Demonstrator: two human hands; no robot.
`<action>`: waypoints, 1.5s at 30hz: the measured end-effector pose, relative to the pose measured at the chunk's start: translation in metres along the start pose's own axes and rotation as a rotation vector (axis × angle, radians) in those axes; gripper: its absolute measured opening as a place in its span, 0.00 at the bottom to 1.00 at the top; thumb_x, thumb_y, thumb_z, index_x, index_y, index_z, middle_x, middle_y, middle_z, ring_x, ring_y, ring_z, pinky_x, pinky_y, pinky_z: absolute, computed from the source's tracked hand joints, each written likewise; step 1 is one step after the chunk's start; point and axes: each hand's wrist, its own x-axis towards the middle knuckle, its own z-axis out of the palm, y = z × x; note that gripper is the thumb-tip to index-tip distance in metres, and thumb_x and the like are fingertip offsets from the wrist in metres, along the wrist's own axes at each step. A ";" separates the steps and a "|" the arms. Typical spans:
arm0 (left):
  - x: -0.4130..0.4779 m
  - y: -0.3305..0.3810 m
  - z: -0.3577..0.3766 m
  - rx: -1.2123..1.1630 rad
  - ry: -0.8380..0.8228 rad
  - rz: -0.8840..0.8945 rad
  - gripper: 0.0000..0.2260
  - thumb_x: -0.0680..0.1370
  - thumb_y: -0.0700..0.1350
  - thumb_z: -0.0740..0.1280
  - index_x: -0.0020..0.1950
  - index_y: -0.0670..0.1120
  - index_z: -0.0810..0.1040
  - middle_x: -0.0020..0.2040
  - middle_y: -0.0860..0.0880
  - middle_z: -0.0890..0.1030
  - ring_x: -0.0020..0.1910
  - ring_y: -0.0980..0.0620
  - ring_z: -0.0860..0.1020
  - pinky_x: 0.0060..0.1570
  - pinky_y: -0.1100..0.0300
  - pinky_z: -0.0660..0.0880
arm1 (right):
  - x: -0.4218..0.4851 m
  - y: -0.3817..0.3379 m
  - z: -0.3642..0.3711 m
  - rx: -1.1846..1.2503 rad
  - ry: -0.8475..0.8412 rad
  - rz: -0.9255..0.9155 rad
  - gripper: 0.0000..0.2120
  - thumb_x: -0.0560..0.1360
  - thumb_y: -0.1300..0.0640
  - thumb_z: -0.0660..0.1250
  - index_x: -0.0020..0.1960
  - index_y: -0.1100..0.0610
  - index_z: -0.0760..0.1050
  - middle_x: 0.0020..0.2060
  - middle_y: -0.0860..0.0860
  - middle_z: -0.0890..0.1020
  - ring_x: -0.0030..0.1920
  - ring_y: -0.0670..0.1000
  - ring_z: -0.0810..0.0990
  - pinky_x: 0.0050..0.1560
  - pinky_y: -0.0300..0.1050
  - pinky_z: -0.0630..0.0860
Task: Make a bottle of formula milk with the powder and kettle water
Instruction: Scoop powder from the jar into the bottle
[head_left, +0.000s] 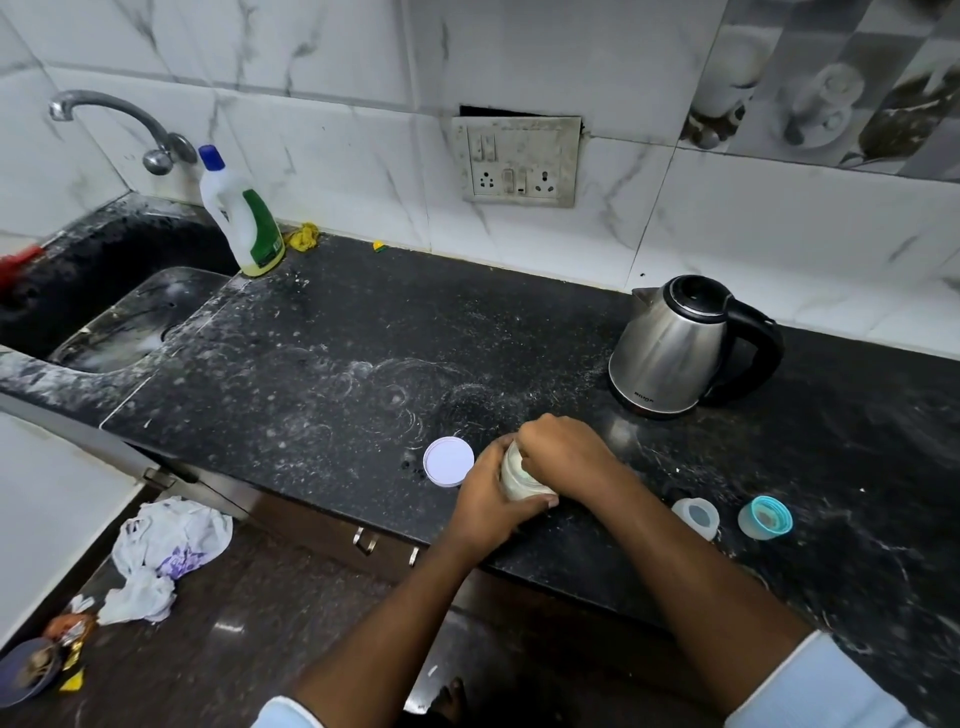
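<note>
Both hands meet at a small jar (519, 480) of pale powder near the tabletop's (322, 332) front edge: the left hand (493, 501) is wrapped around its side, and the right hand (563, 449) covers its mouth with fingers bunched together; what they pinch is hidden. Just left of the jar lies a white lid (448, 461), flat, close to the left hand. Right of the forearm sit a clear cap (696, 517) and a teal ring (765, 517), side by side, near the front edge. The kettle (680, 348) stands behind the hands to the right, well apart from them, handle pointing right. Far left are the sink (93, 291), a tap (119, 130) and a soap bottle (244, 213) by the wall. The middle of the tabletop, streaked with white powder, lies bare between these.
</note>
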 end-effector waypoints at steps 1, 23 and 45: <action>0.000 0.000 0.000 0.000 -0.002 -0.001 0.38 0.67 0.39 0.87 0.73 0.47 0.74 0.64 0.53 0.84 0.61 0.59 0.83 0.61 0.63 0.79 | -0.001 0.001 -0.001 0.032 0.006 0.004 0.06 0.77 0.61 0.65 0.42 0.54 0.76 0.40 0.54 0.79 0.45 0.61 0.83 0.38 0.48 0.67; 0.002 0.002 -0.004 0.094 -0.029 0.023 0.36 0.66 0.41 0.87 0.69 0.51 0.75 0.64 0.56 0.83 0.64 0.58 0.81 0.65 0.63 0.75 | -0.055 0.072 -0.003 1.018 0.154 0.197 0.05 0.78 0.63 0.73 0.45 0.59 0.86 0.36 0.54 0.88 0.25 0.37 0.74 0.29 0.30 0.68; -0.025 0.063 0.115 0.389 -0.316 0.402 0.33 0.77 0.56 0.77 0.78 0.50 0.71 0.74 0.51 0.78 0.73 0.55 0.75 0.73 0.49 0.73 | -0.220 0.160 0.077 1.271 0.659 0.623 0.08 0.79 0.67 0.72 0.48 0.56 0.86 0.38 0.58 0.87 0.34 0.47 0.83 0.35 0.41 0.81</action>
